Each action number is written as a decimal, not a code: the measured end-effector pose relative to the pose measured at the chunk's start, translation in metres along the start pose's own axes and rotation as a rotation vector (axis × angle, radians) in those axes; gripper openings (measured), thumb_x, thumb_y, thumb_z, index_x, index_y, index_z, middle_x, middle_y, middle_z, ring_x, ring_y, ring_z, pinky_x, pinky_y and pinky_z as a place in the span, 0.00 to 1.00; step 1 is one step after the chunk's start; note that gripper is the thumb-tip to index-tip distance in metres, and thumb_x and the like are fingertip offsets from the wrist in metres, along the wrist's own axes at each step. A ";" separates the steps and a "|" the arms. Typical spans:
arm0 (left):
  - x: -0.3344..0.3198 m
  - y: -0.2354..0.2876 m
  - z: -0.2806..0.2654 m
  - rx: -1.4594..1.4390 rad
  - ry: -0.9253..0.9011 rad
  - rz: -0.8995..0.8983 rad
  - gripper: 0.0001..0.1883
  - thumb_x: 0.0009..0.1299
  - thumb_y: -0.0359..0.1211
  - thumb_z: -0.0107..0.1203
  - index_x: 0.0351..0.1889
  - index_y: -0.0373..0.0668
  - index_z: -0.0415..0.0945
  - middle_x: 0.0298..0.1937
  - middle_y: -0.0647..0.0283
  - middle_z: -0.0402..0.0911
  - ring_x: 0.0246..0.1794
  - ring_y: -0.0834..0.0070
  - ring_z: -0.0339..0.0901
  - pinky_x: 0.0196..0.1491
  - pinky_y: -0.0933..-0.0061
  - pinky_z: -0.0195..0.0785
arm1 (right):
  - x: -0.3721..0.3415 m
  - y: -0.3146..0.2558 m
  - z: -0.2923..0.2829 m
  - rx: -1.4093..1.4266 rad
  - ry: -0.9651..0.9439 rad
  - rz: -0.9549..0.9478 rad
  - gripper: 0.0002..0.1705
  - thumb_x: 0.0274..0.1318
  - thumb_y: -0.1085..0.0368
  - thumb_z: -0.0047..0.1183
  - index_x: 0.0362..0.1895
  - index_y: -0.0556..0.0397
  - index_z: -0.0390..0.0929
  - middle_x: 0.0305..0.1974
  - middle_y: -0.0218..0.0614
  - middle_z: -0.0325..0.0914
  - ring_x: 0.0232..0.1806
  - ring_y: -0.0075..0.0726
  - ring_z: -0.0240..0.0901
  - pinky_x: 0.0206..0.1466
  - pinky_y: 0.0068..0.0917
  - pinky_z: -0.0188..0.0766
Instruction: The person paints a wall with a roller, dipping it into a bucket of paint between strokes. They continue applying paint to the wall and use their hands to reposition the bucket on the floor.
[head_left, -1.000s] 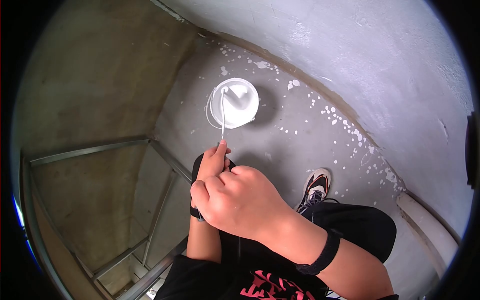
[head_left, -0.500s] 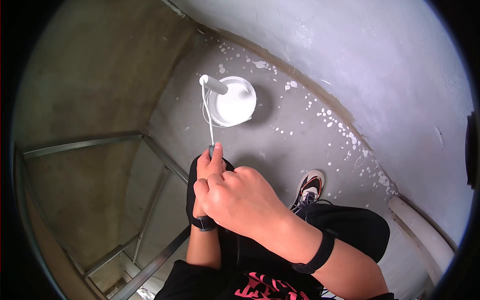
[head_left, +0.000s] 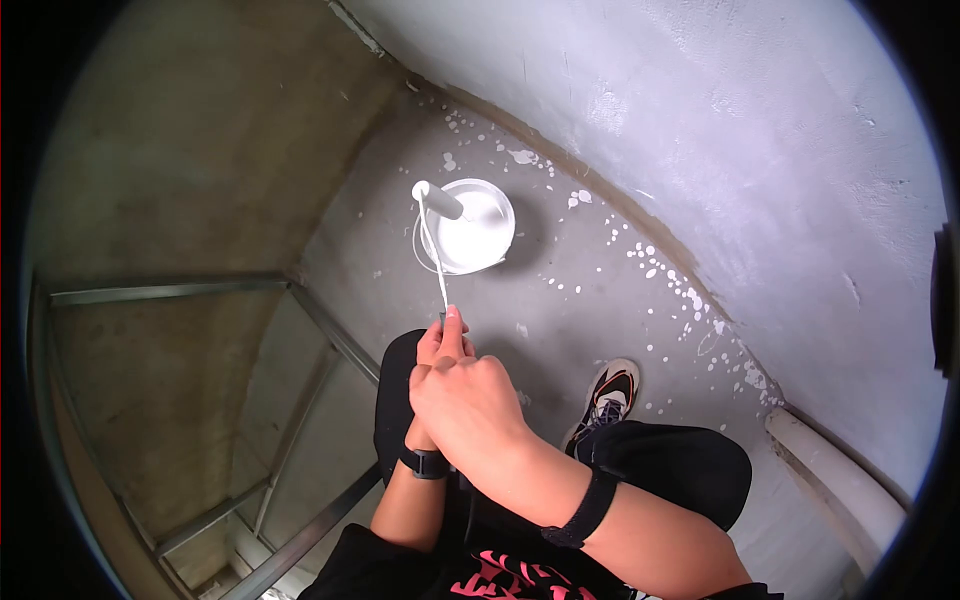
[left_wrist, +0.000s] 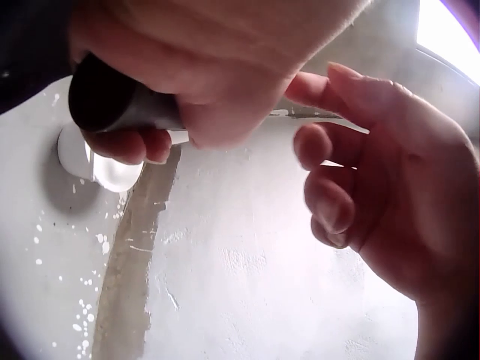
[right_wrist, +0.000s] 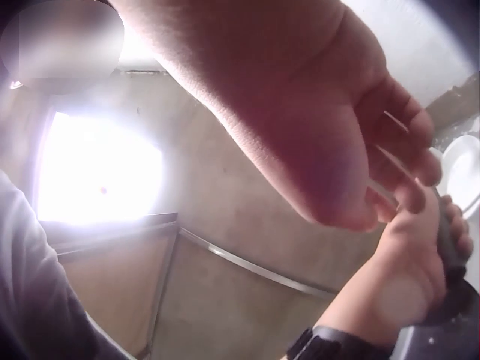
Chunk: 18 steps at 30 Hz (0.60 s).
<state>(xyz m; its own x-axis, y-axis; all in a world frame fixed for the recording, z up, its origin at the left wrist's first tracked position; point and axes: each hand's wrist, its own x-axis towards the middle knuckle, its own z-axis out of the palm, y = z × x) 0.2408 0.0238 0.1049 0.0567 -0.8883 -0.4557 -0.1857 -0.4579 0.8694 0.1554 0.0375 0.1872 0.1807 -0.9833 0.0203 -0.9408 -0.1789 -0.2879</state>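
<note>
My left hand [head_left: 446,343] grips the dark handle [left_wrist: 124,97] of a paint roller. Its thin white frame runs forward to the white roller cover [head_left: 441,201], which slants across the left rim of a white bucket [head_left: 513,222] holding white paint [head_left: 474,242]. The cover's lower end overlaps the bucket's opening. Crossing in front of the left wrist in the head view is my right hand [head_left: 468,396], holding nothing. In the left wrist view its fingers [left_wrist: 330,202] hang loosely curled, apart from the handle.
White paint drops [head_left: 690,290] dot the grey floor [head_left: 560,320] along the pale wall [head_left: 760,150]. A metal frame [head_left: 170,290] stands at left, by a brownish wall [head_left: 200,150]. A thick pipe [head_left: 835,460] lies at right, beyond a shoe [head_left: 608,392].
The roller cover has come up out of the bucket's middle and shifted left, onto the rim. Both hands stay close together, and the head view has shifted slightly.
</note>
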 end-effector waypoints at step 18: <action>0.034 -0.025 0.037 -0.792 -0.395 -0.550 0.11 0.80 0.41 0.49 0.43 0.45 0.72 0.39 0.68 0.74 0.45 0.76 0.70 0.52 0.67 0.68 | -0.030 0.072 0.068 0.823 -0.085 0.516 0.26 0.59 0.72 0.45 0.63 0.59 0.64 0.55 0.60 0.69 0.58 0.68 0.67 0.61 0.52 0.67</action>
<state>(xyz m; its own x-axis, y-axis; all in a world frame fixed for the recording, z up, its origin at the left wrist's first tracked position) 0.2112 0.0065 0.0608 -0.4133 -0.5407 -0.7327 0.4734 -0.8150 0.3343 0.1017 0.0566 0.1010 -0.1467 -0.9229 -0.3559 -0.4218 0.3838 -0.8214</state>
